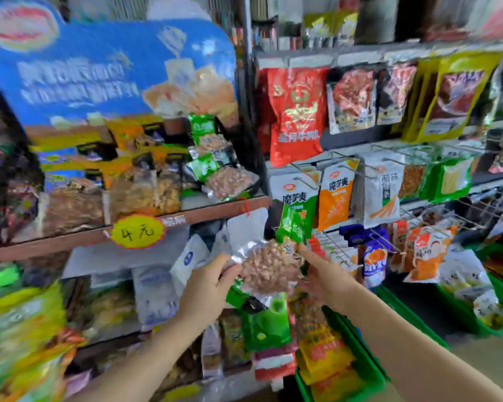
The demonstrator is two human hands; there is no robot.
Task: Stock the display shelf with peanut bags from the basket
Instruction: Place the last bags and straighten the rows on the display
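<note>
Both hands hold one peanut bag [269, 262], clear with a green top, in front of the display shelf [186, 216]. My left hand [206, 288] grips its left edge and my right hand [323, 274] grips its right side. Two more green-topped peanut bags [224, 172] lie on the shelf's right end, one above the other. Below my hands, a green basket [357, 352] holds several snack bags, green, red and yellow. The whole frame is blurred.
A blue cardboard header [99, 68] tops the display. A yellow price tag [137, 232] sticks to the shelf edge. To the right, a wall rack with metal hooks [346, 181] carries hanging snack packs. More green bins [476, 309] stand at the lower right.
</note>
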